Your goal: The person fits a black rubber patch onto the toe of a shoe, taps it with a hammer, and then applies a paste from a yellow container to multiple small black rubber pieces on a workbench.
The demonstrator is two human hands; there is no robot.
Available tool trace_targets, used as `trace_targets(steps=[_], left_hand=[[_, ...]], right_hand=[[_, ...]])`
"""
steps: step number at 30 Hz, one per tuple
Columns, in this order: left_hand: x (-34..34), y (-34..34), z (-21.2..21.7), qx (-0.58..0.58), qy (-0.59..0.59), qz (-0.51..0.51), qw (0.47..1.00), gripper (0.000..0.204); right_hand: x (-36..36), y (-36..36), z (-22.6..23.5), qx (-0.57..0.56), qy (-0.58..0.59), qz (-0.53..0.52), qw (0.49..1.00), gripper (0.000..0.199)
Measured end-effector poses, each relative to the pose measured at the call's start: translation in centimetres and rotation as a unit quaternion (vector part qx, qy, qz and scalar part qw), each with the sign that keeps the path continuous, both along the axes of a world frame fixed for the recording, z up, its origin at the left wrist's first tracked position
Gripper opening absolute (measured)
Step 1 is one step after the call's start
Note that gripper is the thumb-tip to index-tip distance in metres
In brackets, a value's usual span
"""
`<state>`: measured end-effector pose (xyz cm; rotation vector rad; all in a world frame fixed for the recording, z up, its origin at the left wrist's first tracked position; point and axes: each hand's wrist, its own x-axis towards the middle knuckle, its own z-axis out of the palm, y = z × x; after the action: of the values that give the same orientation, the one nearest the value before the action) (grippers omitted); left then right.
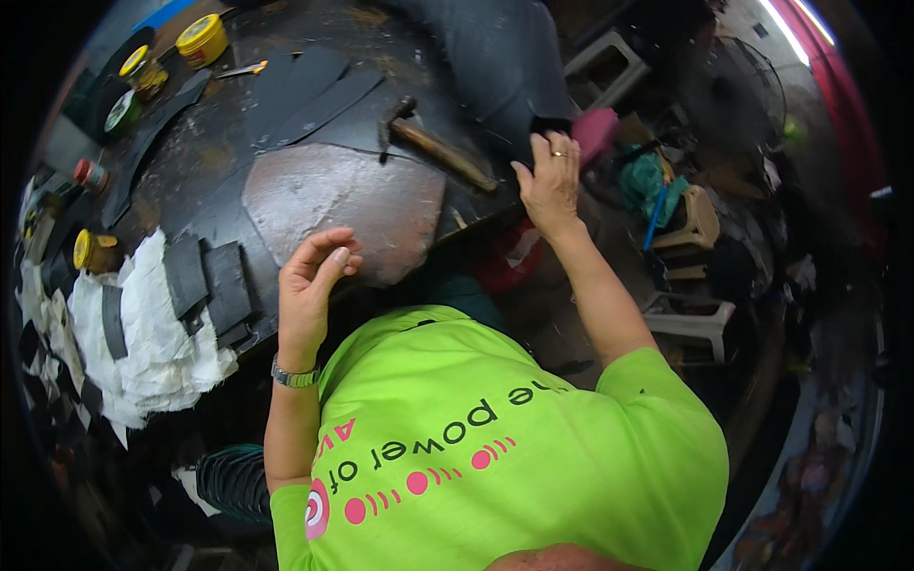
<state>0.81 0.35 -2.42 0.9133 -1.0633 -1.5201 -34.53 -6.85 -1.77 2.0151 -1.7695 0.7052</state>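
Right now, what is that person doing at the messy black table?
A person in a bright green shirt leans over a dark worktable. The left hand hovers, fingers curled, beside a flat grey stone slab. The right hand holds a small black piece near a hammer. Black cut strips lie behind.

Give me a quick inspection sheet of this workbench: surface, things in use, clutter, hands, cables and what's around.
Surface: dark, stained bench with a flat stone slab set on it.
Job's things: hammer lying by the slab; dark strips and dark pieces.
Clutter: yellow tins, small bottle, white rag.
Hands: left hand empty, curled at the slab's edge; right hand on a small dark thing at the bench edge, hold unclear.
Cables: nothing seen.
Surroundings: plastic stools, a fan, littered floor.
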Motion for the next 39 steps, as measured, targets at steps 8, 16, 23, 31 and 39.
trace_targets(steps=[8,16,23,31,39], left_hand=[[3.9,-1.3,2.6,-0.046,-0.105,0.061,0.991,0.023],[2.3,-5.0,5.1,-0.068,-0.152,0.032,0.986,0.021],[6.2,-8.6,7.3,-0.139,-0.342,0.018,0.929,0.023],[20.2,-26.6,2.4,0.166,-0.035,0.271,0.948,0.059],[32.8,-36.3,-8.4,0.117,0.261,0.385,0.877,0.024]], right_hand=[[6.7,-0.5,7.3,-0.082,-0.171,0.264,0.946,0.037],[18.2,-18.8,3.5,0.171,-0.178,0.246,0.937,0.066],[21.2,-29.4,-0.3,0.287,-0.15,0.076,0.943,0.075],[19.8,-25.0,4.6,0.128,-0.547,0.401,0.724,0.016],[16.0,-12.7,10.1,0.3,-0.701,0.428,0.484,0.035]])
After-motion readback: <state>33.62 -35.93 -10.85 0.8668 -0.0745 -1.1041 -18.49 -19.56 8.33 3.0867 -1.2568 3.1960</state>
